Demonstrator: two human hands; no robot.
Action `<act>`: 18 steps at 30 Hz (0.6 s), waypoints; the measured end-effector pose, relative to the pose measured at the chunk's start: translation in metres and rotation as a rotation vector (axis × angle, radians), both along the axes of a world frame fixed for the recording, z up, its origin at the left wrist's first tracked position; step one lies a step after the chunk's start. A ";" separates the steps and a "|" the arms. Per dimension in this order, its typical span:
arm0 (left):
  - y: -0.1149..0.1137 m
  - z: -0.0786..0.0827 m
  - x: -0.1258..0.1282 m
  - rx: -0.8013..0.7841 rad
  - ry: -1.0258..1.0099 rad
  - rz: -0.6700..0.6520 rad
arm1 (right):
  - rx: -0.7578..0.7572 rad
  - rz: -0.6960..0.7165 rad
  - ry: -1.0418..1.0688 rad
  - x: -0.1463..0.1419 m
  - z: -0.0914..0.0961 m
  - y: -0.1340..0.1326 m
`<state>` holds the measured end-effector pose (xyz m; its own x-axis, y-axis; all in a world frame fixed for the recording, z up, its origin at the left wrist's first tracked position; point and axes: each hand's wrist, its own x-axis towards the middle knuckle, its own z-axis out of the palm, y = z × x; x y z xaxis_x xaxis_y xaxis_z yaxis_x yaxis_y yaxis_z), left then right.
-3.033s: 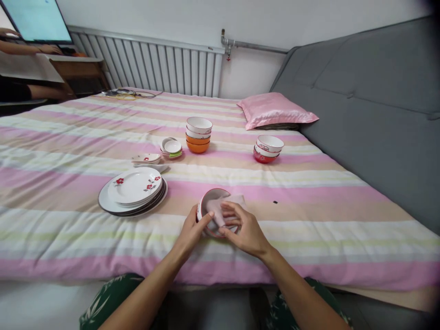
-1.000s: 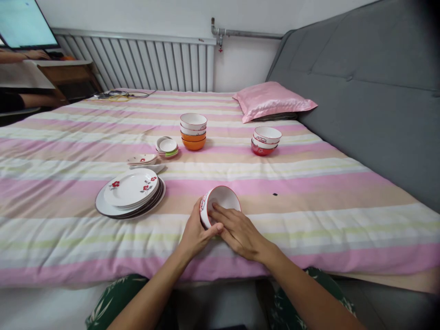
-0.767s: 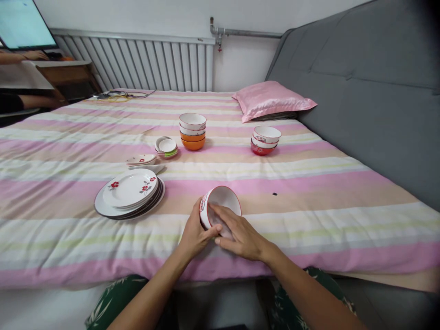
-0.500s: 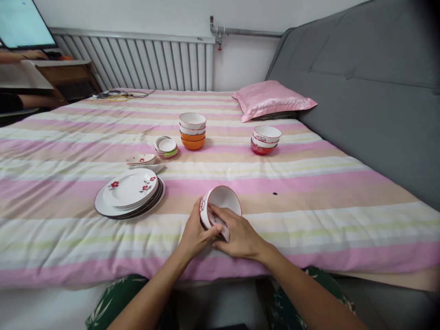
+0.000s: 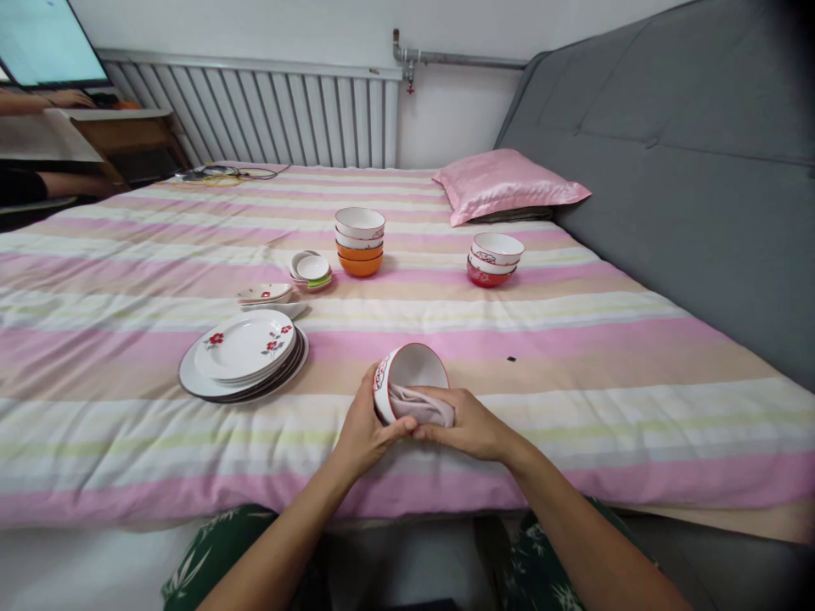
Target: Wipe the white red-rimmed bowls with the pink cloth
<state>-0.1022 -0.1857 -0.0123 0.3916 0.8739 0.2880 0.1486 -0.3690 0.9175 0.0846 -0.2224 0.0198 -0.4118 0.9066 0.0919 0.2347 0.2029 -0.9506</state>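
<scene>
A white bowl with a red rim (image 5: 413, 370) is tilted on its side near the front edge of the striped bed. My left hand (image 5: 364, 433) grips its left wall and underside. My right hand (image 5: 472, 423) presses a pale pink cloth (image 5: 421, 406) against the bowl's lower inside and rim. The cloth is bunched under my fingers and partly hidden by them.
A stack of flowered plates (image 5: 245, 351) lies to the left. Farther back sit small dishes (image 5: 311, 270), a stack of bowls with an orange one at the bottom (image 5: 360, 243), and red-and-white bowls (image 5: 495, 259). A pink pillow (image 5: 508, 185) rests by the grey headboard (image 5: 668, 170). Another person sits at a desk far left (image 5: 38, 102).
My right hand has pulled back from inside the bowl to its lower rim, and the cloth now shows bunched at the rim. The left hand keeps its hold.
</scene>
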 end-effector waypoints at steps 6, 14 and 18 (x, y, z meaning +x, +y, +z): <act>-0.001 0.001 0.001 -0.020 -0.029 -0.017 | 0.028 -0.243 0.026 0.002 -0.008 0.006; 0.001 -0.004 0.001 0.017 0.012 0.009 | -0.084 -0.069 0.187 -0.017 -0.001 -0.010; 0.001 -0.007 0.001 0.022 0.021 0.025 | -0.156 0.014 0.204 -0.027 0.002 -0.019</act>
